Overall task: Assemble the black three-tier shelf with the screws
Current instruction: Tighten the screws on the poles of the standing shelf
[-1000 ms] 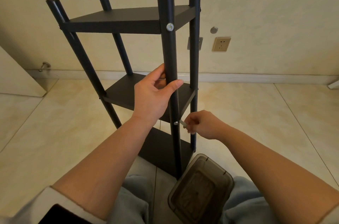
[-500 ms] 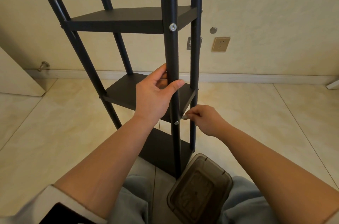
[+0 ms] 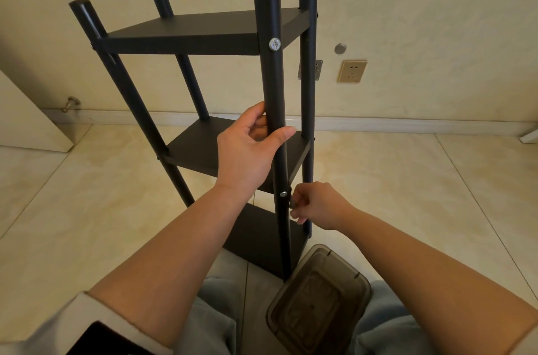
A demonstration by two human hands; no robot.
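The black three-tier shelf (image 3: 186,34) stands upright on the tiled floor in front of me. My left hand (image 3: 247,157) grips its near front post (image 3: 269,78) just above the middle board. A silver screw (image 3: 274,44) sits in that post at the top board, and a second screw (image 3: 283,194) sits lower down at the middle board. My right hand (image 3: 317,206) is right beside the lower screw, its fingers curled and pinching a small metal key that is mostly hidden by them.
A smoky transparent plastic container (image 3: 317,305) rests by my knees at the foot of the post. The wall behind carries a socket (image 3: 352,71) and a small metal plate. A door (image 3: 26,122) and a door stop (image 3: 71,103) are at far left.
My right hand has swung its fingers downward beside the lower screw, as in a turn of the key. The left hand's grip on the post has stayed the same.
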